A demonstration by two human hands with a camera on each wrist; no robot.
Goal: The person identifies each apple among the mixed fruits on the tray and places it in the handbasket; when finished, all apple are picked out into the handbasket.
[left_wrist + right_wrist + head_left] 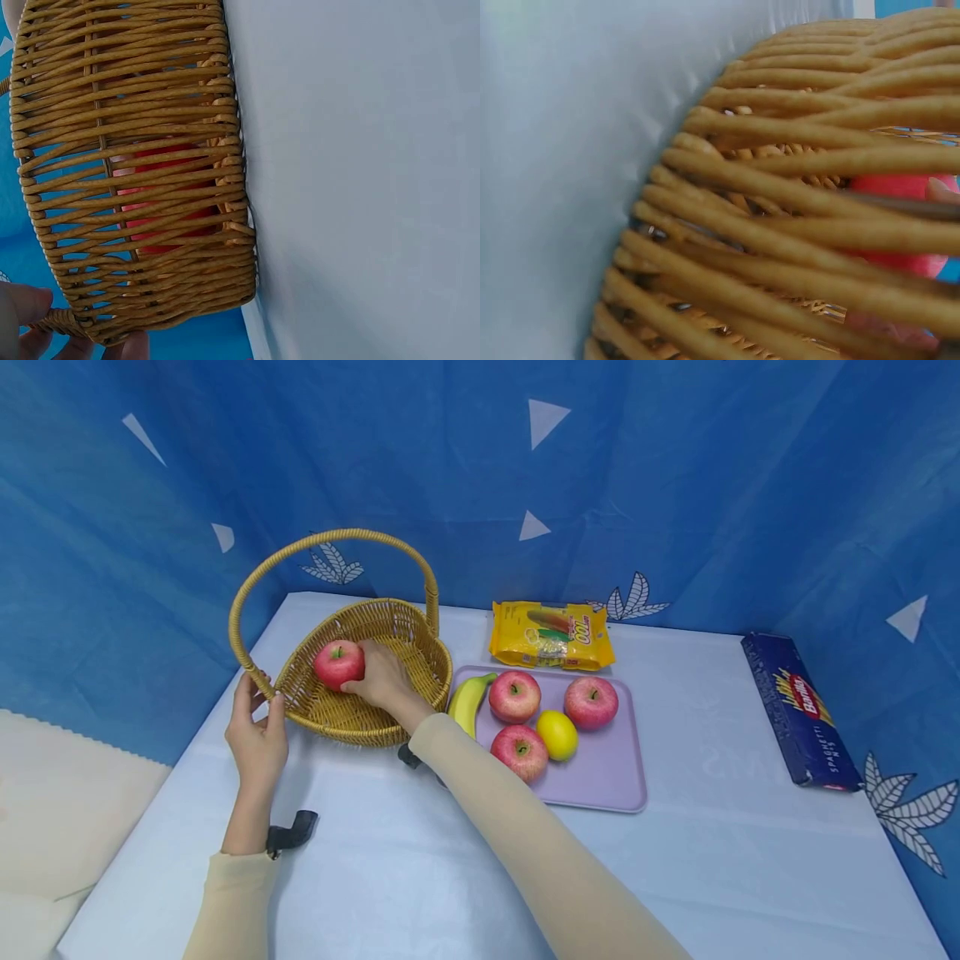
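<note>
A woven wicker basket (363, 732) with a tall arched handle (341, 534) stands at the left of the table. My left hand (257, 742) grips the basket at its near left side, where the handle joins the rim; its fingertips (136, 346) curl round the weave in the left wrist view. Inside the basket my right hand (386, 678) holds a red apple (335, 665), thumb on the near side. Through the woven wall the apple (900, 193) shows partly in the right wrist view, the rest hidden by the strands.
Right of the basket, a lilac tray (600, 777) bears a banana (468, 702), a lemon (557, 735) and three apples (592, 702). A yellow packet (551, 635) lies behind it. A blue spaghetti box (801, 714) lies at the far right. Blue cloth (465, 460) hangs behind the table.
</note>
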